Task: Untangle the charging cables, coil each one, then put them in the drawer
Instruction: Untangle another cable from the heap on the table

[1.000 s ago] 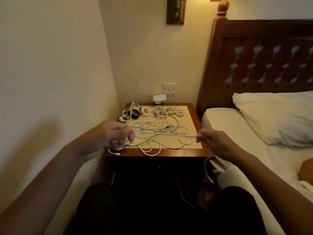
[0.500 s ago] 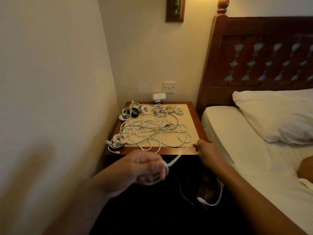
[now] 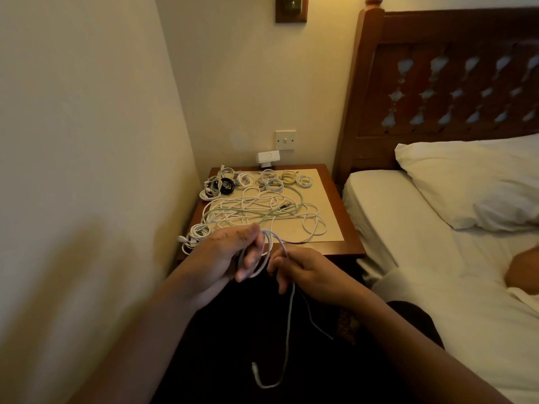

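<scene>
My left hand (image 3: pixel 230 255) holds a loop of a white cable (image 3: pixel 288 325) in front of the nightstand (image 3: pixel 347 225). My right hand (image 3: pixel 303 269) pinches the same cable just right of that loop. The cable's free end hangs down below both hands, its plug low over my lap. A tangle of white and pale green cables (image 3: pixel 262 212) lies spread on the nightstand top. Several coiled cables (image 3: pixel 256 180) sit along the back edge, with another coil (image 3: pixel 195 233) at the front left corner. No drawer shows.
A wall runs close along the left. A bed (image 3: pixel 437 258) with a white pillow (image 3: pixel 478 182) and wooden headboard (image 3: pixel 437 83) is on the right. A white adapter (image 3: pixel 268 157) and a wall switch (image 3: pixel 285 139) are behind the nightstand. A thin dark cable (image 3: pixel 315 319) hangs below the nightstand.
My hands had the cable stretched straight above the nightstand. They have dropped lower and come together, and a loop has formed in my left hand.
</scene>
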{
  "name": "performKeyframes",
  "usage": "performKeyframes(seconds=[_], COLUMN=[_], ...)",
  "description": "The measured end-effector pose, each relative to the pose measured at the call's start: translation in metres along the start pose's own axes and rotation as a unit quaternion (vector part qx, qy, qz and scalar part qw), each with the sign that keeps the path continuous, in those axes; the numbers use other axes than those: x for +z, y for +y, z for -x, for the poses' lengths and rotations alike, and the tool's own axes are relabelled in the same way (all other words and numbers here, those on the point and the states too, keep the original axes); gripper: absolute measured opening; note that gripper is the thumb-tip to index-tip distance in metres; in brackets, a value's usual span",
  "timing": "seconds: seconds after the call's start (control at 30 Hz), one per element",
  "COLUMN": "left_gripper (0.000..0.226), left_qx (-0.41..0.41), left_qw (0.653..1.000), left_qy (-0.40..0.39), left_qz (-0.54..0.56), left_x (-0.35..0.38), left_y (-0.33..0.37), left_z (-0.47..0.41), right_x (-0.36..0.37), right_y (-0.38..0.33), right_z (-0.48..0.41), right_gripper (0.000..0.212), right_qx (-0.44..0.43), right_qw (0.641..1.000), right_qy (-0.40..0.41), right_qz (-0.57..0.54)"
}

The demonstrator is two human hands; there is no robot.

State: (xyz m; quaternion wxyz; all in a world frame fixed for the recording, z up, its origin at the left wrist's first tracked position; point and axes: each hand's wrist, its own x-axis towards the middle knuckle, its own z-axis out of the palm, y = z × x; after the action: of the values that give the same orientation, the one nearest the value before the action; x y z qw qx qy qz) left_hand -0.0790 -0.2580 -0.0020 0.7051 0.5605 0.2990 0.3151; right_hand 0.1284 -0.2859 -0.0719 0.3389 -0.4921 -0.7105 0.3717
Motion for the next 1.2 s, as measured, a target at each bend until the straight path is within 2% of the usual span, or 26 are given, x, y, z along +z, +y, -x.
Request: performKeyframes(seconds=[0.1, 0.17, 0.23, 0.3, 0.37, 0.43, 0.5, 0.57, 0.63, 0.77, 0.87, 0.9, 0.97, 1.03, 1.1, 1.17, 1.2], left_gripper=[0.030, 0.031, 0.028, 0.028, 0.027, 0.027, 0.029, 0.025, 0.019, 0.039, 0.033, 0.029, 0.030, 0.030, 0.030, 0.030, 0.030], left_qx=[0.020, 0.050, 0.085, 0.112, 0.132, 0.144, 0.145, 0.128, 0.098, 0.013, -0.013, -0.006, 0.019, 0.037, 0.030, -0.006, -0.042], left_qw=[0.994, 0.982, 0.975, 0.970, 0.973, 0.980, 0.964, 0.945, 0.937, 0.969, 0.947, 0.934, 0.926, 0.931, 0.934, 0.946, 0.949], left_qy=[0.012, 0.020, 0.046, 0.072, 0.097, 0.139, 0.157, 0.126, 0.060, -0.044, -0.081, -0.068, 0.014, 0.116, 0.171, 0.165, 0.131], left_qz=[0.108, 0.179, 0.201, 0.204, 0.160, 0.011, -0.160, -0.274, -0.330, -0.245, -0.309, -0.350, -0.378, -0.343, -0.313, -0.280, -0.282], left_x=[-0.006, -0.012, -0.013, -0.009, -0.007, -0.007, -0.010, -0.013, -0.018, -0.029, -0.039, -0.045, -0.061, -0.079, -0.087, -0.083, -0.077], left_y=[0.007, 0.015, 0.023, 0.023, 0.013, -0.002, -0.017, -0.028, -0.036, -0.034, -0.019, -0.014, -0.008, -0.008, -0.011, -0.013, -0.013], left_z=[-0.002, -0.003, -0.005, -0.011, -0.019, -0.027, -0.031, -0.032, -0.028, -0.014, -0.007, -0.005, -0.003, -0.003, -0.004, -0.004, -0.003], right_x=[0.004, 0.004, 0.008, 0.015, 0.025, 0.034, 0.033, 0.022, 0.003, -0.041, -0.058, -0.063, -0.076, -0.085, -0.085, -0.082, -0.080], right_y=[0.011, 0.015, 0.016, 0.011, -0.005, -0.028, -0.054, -0.073, -0.082, -0.071, -0.042, -0.029, -0.003, 0.019, 0.036, 0.048, 0.054], right_z=[-0.006, -0.008, -0.006, -0.001, 0.005, 0.011, 0.015, 0.015, 0.009, -0.004, -0.012, -0.013, -0.012, -0.006, 0.000, 0.000, 0.000], right_gripper=[0.031, 0.031, 0.028, 0.025, 0.021, 0.019, 0.020, 0.023, 0.027, 0.017, 0.015, 0.015, 0.019, 0.022, 0.021, 0.023, 0.023], right_qx=[0.039, 0.036, 0.043, 0.074, 0.094, 0.088, 0.060, 0.022, 0.007, 0.024, 0.047, 0.054, 0.072, 0.096, 0.116, 0.126, 0.132], right_qw=[0.994, 0.995, 0.992, 0.988, 0.979, 0.977, 0.971, 0.959, 0.957, 0.979, 0.989, 0.989, 0.987, 0.988, 0.987, 0.980, 0.974], right_qy=[0.059, 0.095, 0.111, 0.072, -0.013, -0.059, -0.068, -0.053, -0.027, 0.015, 0.013, 0.015, 0.029, 0.039, 0.035, 0.037, 0.045], right_qz=[-0.084, -0.026, 0.046, 0.117, 0.180, 0.186, 0.222, 0.278, 0.288, 0.203, 0.142, 0.139, 0.142, 0.118, 0.103, 0.150, 0.179])
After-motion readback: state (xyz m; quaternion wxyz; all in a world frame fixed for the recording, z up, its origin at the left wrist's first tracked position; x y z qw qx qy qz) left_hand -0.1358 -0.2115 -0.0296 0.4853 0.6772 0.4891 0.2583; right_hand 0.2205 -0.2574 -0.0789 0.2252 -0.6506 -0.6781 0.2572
